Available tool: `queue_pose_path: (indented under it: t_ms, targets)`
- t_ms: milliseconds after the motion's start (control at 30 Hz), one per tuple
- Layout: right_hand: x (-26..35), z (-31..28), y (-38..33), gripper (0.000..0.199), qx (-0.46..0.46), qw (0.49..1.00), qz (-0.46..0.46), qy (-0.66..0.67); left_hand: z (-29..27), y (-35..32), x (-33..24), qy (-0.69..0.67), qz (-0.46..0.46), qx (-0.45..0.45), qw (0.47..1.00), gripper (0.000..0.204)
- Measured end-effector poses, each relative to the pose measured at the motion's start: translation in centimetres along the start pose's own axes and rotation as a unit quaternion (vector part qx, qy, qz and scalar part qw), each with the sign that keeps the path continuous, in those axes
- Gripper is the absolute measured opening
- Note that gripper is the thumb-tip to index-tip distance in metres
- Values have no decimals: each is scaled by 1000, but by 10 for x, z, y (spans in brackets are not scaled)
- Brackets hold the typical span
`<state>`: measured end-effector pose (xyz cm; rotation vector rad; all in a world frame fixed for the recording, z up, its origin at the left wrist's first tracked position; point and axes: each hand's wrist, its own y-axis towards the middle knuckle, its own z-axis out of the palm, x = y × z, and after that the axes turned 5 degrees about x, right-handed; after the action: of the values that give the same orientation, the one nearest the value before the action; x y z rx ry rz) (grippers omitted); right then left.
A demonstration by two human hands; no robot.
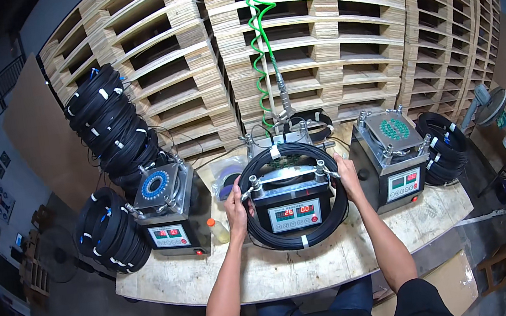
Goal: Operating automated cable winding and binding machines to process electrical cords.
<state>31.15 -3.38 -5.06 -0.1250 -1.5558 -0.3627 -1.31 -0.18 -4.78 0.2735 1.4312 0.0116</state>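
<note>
A coil of black cable (276,240), bound with white ties, is held up in front of the middle bench machine (292,192). My left hand (236,207) grips the coil's left side, and my right hand (348,178) has hold of its right side. Through the ring I see that machine's metal clamps and its lit control panel (296,216). Whether the coil touches the machine, I cannot tell. Just left of my left hand stands a small bottle (218,230) with an orange cap.
Machines with a blue ring (155,185) and green dots (395,129) on top flank the middle one on the wooden table (199,284). Black cable coils are stacked at left (113,128) and right (445,150). A green spiral air hose (257,50) hangs before wooden pallets (328,48).
</note>
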Motion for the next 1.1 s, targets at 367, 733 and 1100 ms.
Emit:
queue_pose_path:
  t_ms: [367,733,1100]
  targets:
    - [17,7,-4,52,11,1000,1,4,0,-7,4,-35,-8,-39,999,51]
    - [16,-6,-10,24,-94,957,-186,-203,-10,-5,-7,151,166,-133,965,36]
    - [72,-5,-63,21,42,893,-304,-330,-14,-31,-88,562,276,60,777,26]
